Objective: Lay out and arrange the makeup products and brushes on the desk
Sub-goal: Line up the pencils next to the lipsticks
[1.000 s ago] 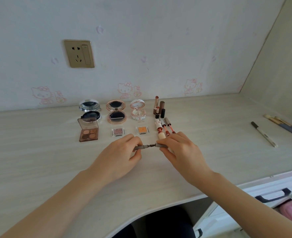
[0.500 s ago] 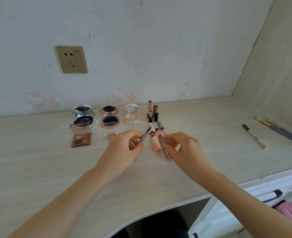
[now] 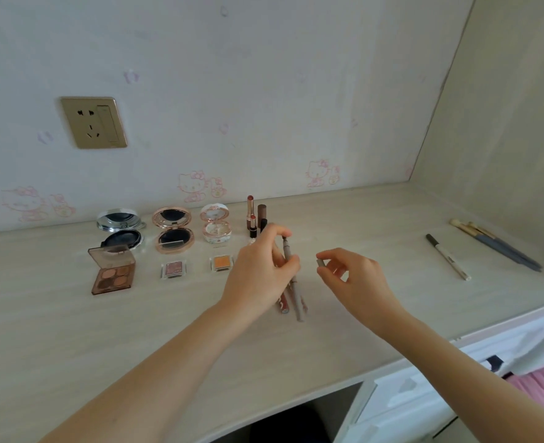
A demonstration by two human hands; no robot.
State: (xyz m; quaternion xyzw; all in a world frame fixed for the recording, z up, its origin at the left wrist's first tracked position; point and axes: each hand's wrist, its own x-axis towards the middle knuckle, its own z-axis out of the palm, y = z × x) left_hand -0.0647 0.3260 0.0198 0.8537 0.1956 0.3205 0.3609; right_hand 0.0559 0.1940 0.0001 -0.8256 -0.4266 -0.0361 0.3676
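Fingers [image 3: 275,229] of the left hand [image 3: 257,276] grip the grey pencil [image 3: 286,251] above the middle of the desk [image 3: 168,330]; the right hand [image 3: 357,276] now pinches its cap [image 3: 321,263], just pulled clear. Uncapped, the pencil looks ready to join the lipsticks [image 3: 250,212].

Bright, flat daylight, soft and slightly washed out; source off frame. Shadows weak: faint soft patches on the desk [image 3: 72,330] under the left hand [image 3: 261,273] and right hand [image 3: 357,279]. Small glare on the silver compact [image 3: 120,219] lid. Pencil [image 3: 297,300] and cap [image 3: 321,263] slightly smeared. Wide-angle bowing at desk edge and wall [image 3: 264,75] corner; lower right corner soft; whole frame mildly compressed, fine detail mushy
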